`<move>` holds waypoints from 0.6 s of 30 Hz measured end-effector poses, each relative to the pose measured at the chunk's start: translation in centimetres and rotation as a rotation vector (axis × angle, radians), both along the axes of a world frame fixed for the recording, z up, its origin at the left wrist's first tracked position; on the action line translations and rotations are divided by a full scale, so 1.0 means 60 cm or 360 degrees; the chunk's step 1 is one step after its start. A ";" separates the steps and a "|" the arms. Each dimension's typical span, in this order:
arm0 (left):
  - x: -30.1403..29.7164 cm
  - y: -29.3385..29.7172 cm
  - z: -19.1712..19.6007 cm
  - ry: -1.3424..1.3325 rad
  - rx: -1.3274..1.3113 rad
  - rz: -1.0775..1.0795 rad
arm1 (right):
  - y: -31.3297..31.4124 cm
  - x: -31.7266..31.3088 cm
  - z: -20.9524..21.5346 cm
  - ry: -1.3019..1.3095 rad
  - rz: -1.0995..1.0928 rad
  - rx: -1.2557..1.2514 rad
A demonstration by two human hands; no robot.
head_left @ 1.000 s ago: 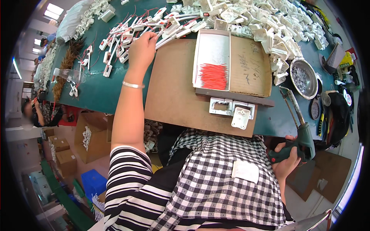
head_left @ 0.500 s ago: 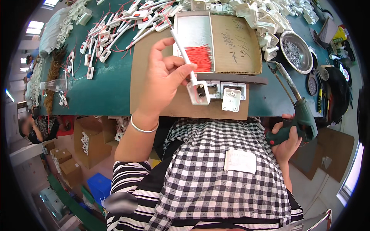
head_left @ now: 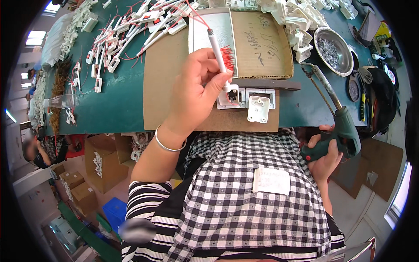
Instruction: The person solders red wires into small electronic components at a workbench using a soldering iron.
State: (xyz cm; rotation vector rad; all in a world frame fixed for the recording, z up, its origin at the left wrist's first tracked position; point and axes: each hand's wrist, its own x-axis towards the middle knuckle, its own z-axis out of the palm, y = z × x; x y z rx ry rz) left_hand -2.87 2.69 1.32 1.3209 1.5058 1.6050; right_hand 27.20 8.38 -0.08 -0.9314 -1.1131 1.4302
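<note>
Between the thumb and fingers of my left hand [head_left: 198, 91] is a white tube [head_left: 217, 50], held upright and slightly tilted. Red wires leave its top end. A small square white housing [head_left: 224, 102] with dark parts and a red wire inside sits at its lower end, beside other white housings [head_left: 270, 94] on the cardboard mat. A white square cover [head_left: 259, 109] lies close by. My right hand [head_left: 325, 153] is wrapped round the grip of a green soldering gun [head_left: 346, 129]. Its metal tip points up and left over the table, away from the housing.
A cardboard tray [head_left: 264, 52] behind the mat holds short red wires [head_left: 227, 61]. Finished-looking white tubes with switches [head_left: 150, 17] pile up at far left. A metal bowl [head_left: 352, 65] of grey bits, white plastic parts [head_left: 299, 30] and tools stand at right.
My left hand has lowered the tube and turned it more upright, bringing its square housing down beside the others on the mat. The soldering gun in my right hand has hardly moved.
</note>
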 end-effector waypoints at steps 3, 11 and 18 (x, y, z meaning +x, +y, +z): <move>0.010 0.001 0.003 0.0597 -0.0063 0.0093 | 0.000 0.001 -0.001 -0.0011 0.0007 -0.0002; -0.008 0.010 -0.019 0.0088 0.0004 -0.0207 | -0.002 0.000 0.000 0.0005 0.0011 -0.0021; -0.005 0.001 -0.023 0.0229 -0.0021 -0.0084 | -0.002 -0.003 -0.001 0.0008 0.0005 -0.0028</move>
